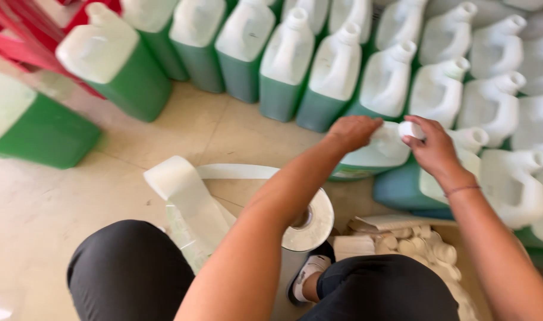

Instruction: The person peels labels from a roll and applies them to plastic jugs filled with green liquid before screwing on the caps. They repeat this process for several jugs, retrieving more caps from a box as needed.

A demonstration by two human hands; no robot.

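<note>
The right hand (433,145) is pinching a white cap (410,129) onto the jug (375,153) lying tilted at centre. The left hand (351,131) is gripping that jug's shoulder. More jugs (334,65) are standing at twelve o'clock; a box of caps (426,246) at five o'clock; a label roll (310,223) at six.

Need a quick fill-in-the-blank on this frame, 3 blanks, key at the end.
1. The right hand pinches a small white ____ at the neck of a jug.
2. The left hand rests on the shoulder of the tilted white jug, whose lower part shows ____ liquid.
3. The box by the person's right knee holds a pile of white ____.

Missing words: cap; green; caps
</note>
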